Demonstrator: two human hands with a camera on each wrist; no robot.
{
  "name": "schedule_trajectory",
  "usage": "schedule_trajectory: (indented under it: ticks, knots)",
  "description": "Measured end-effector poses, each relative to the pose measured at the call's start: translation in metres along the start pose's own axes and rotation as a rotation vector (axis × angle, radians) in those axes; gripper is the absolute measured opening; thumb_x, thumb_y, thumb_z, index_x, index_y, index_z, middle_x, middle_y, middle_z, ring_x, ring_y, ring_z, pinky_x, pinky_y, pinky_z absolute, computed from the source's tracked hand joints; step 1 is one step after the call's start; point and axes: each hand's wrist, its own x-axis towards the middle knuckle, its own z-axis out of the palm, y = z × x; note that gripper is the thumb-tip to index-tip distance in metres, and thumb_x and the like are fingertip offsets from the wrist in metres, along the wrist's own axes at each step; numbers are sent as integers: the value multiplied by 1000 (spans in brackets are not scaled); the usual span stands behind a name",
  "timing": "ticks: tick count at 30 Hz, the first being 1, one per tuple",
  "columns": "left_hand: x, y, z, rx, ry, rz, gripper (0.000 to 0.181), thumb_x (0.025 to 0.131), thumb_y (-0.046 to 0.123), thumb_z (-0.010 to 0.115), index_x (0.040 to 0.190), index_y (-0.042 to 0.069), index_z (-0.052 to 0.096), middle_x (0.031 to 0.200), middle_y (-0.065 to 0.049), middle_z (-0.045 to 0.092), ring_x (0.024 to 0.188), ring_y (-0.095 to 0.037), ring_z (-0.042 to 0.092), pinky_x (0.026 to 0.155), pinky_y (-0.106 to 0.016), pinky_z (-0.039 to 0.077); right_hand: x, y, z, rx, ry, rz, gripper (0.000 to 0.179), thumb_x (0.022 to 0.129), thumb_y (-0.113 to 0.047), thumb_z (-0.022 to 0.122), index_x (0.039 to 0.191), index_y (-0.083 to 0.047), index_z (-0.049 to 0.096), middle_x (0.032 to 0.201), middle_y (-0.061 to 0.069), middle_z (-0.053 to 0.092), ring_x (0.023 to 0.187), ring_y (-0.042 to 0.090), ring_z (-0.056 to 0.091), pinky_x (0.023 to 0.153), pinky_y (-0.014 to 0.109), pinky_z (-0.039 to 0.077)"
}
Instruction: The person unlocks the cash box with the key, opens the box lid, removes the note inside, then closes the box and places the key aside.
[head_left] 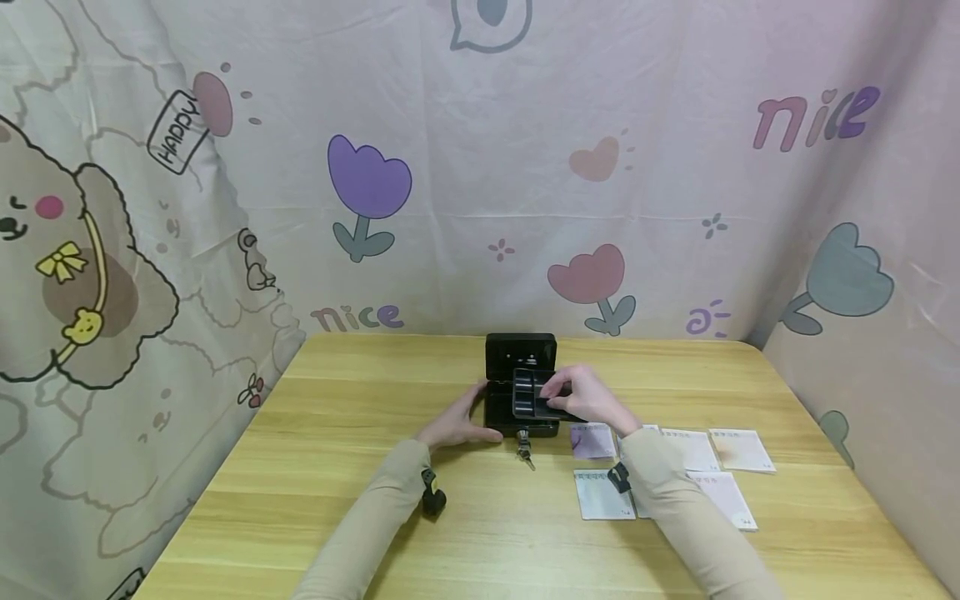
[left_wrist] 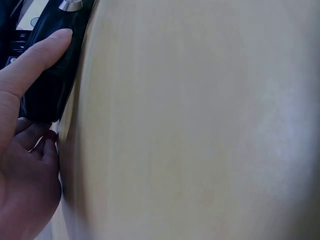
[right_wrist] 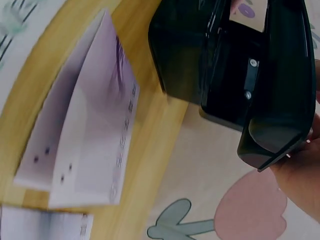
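Observation:
A small black cash box (head_left: 498, 408) stands on the table with its lid (head_left: 521, 348) raised. My left hand (head_left: 456, 421) holds its left side, the thumb lying along the front in the left wrist view, beside the lock (left_wrist: 71, 5). Above the box, my right hand (head_left: 592, 396) grips a black compartment tray (head_left: 523, 393), tilted in the right wrist view. Keys (head_left: 527, 454) hang from the lock at the front. The tray hides part of the box's inside.
Several stacks of printed paper lie right of the box, among them a purple folded one (head_left: 592, 442) and a pale bluish one (head_left: 604, 495). My right forearm crosses over some of them. Behind the wooden table (head_left: 360, 375) hangs a patterned cloth (head_left: 465, 283).

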Motion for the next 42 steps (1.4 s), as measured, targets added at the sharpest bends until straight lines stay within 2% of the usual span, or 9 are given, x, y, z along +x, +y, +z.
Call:
schedule_trajectory:
  ticks: [8, 12, 16, 22, 28, 35, 42]
  knots:
    - [1, -2, 1, -9, 9, 12, 112, 79, 30, 87, 161, 6, 15, 168, -19, 18, 155, -38, 22, 127, -55, 22, 13, -5, 18, -22, -9, -19, 12, 83, 3, 75, 91, -6, 79, 89, 5, 77, 86, 17, 69, 78, 28, 57]
    - [1, -3, 1, -11, 14, 16, 112, 78, 29, 87, 161, 6, 17, 168, -19, 20, 155, -37, 22, 127, -55, 22, 18, -5, 26, -3, -13, 4, 12, 82, 4, 75, 90, -5, 79, 90, 6, 78, 87, 18, 70, 79, 27, 58]
    - [2, -3, 0, -16, 19, 20, 111, 78, 29, 87, 161, 5, 18, 167, -20, 21, 155, -38, 23, 127, -56, 22, 23, -4, 31, 12, -8, -9, 13, 81, 5, 75, 90, -3, 79, 90, 8, 78, 87, 19, 71, 78, 30, 60]
    - [1, -3, 1, -15, 15, 28, 112, 77, 29, 88, 161, 6, 17, 167, -20, 23, 154, -39, 24, 126, -58, 23, 28, -1, 38, 24, -9, 4, 13, 82, 6, 74, 89, -3, 78, 88, 9, 78, 86, 19, 71, 74, 28, 59]
    - [1, -2, 1, -12, 12, 1, 112, 77, 30, 88, 162, 12, 17, 168, -18, 23, 154, -37, 24, 127, -56, 23, 32, 1, 43, 9, -16, 2, 12, 82, 6, 74, 88, -3, 78, 87, 8, 79, 85, 18, 71, 73, 26, 59]
    - [0, -2, 1, -17, 15, 17, 111, 79, 30, 86, 162, 9, 16, 167, -21, 22, 153, -39, 25, 126, -57, 25, 35, 3, 48, -11, -15, 33, 12, 81, 5, 75, 86, -5, 79, 86, 7, 79, 83, 15, 68, 69, 23, 56]
    - [0, -1, 1, -16, 12, 8, 111, 80, 30, 86, 162, 10, 15, 168, -18, 20, 154, -38, 23, 126, -57, 24, 35, 5, 50, -5, -17, 42, 12, 81, 5, 75, 85, -5, 78, 83, 6, 79, 78, 10, 66, 66, 21, 55]
